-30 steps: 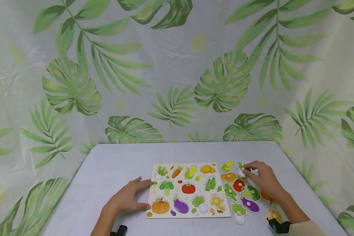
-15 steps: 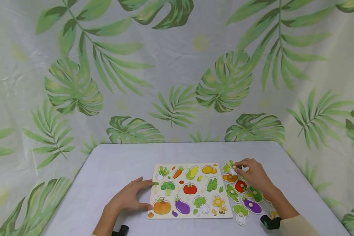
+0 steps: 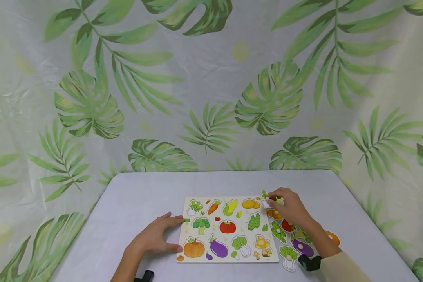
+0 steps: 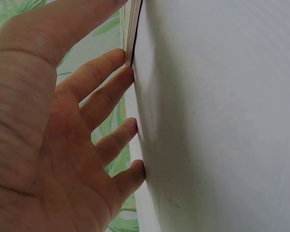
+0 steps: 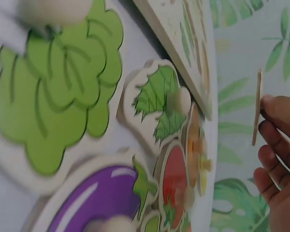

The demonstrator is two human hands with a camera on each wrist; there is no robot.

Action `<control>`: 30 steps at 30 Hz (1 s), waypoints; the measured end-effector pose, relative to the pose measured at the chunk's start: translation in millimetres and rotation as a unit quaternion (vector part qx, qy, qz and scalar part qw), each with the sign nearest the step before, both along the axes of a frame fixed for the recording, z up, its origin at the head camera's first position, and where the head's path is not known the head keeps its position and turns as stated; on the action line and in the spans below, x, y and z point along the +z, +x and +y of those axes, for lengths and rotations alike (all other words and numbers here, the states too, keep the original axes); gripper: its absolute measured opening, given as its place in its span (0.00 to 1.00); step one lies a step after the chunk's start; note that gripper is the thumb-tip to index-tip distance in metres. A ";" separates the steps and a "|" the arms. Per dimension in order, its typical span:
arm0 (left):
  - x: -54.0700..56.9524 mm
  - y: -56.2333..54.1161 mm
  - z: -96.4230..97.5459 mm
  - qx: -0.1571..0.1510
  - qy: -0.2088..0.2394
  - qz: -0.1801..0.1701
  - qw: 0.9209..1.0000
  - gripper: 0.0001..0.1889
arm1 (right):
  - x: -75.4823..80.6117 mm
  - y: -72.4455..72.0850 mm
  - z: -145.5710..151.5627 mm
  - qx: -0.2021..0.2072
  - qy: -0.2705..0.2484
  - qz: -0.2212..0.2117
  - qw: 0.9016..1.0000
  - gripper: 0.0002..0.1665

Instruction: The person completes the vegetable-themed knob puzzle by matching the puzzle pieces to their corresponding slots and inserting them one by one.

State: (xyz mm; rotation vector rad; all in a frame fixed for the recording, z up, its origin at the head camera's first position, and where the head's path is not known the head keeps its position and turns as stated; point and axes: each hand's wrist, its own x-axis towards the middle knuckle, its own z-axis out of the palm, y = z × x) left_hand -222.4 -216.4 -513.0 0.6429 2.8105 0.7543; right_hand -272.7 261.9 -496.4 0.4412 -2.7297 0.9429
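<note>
A cream vegetable puzzle board [image 3: 241, 229] lies flat on the table, printed with coloured vegetables. My left hand [image 3: 156, 234] rests at its left edge, fingers spread, with fingertips touching the board's side in the left wrist view. Above the board's top right corner, my right hand [image 3: 290, 205] pinches a turnip puzzle piece [image 3: 265, 203], white with green leaves. In the right wrist view that turnip piece [image 5: 257, 108] appears edge-on, raised off the table, with thumb and fingertips behind it. The knob is hidden there by the fingers.
Right of the board lie several loose knobbed pieces: bok choy [image 3: 288, 256], eggplant [image 3: 302, 247], asparagus [image 3: 278, 232], tomato [image 3: 287, 226] and potato [image 3: 276, 214]. An orange piece [image 3: 333, 237] lies farther right. My right forearm covers part of the pile. A leaf-print curtain [image 3: 211, 98] hangs behind the table.
My right hand has carried the turnip piece leftward from the pile's far end to the board's top right corner. My left hand stays at the board's edge.
</note>
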 end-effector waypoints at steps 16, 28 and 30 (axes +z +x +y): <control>2.4 1.2 -0.7 0.003 0.012 -0.014 1.000 0.47 | -1.1 -12.1 -50.1 0.046 -0.016 0.009 0.999 0.11; 0.9 0.5 -2.7 -0.005 0.014 0.003 1.000 0.46 | -4.0 -23.4 -92.2 0.072 -0.027 -0.015 0.997 0.09; 0.1 -0.1 -2.8 -0.006 0.015 0.001 1.000 0.47 | -4.1 -24.3 -100.1 0.075 -0.029 -0.018 0.997 0.09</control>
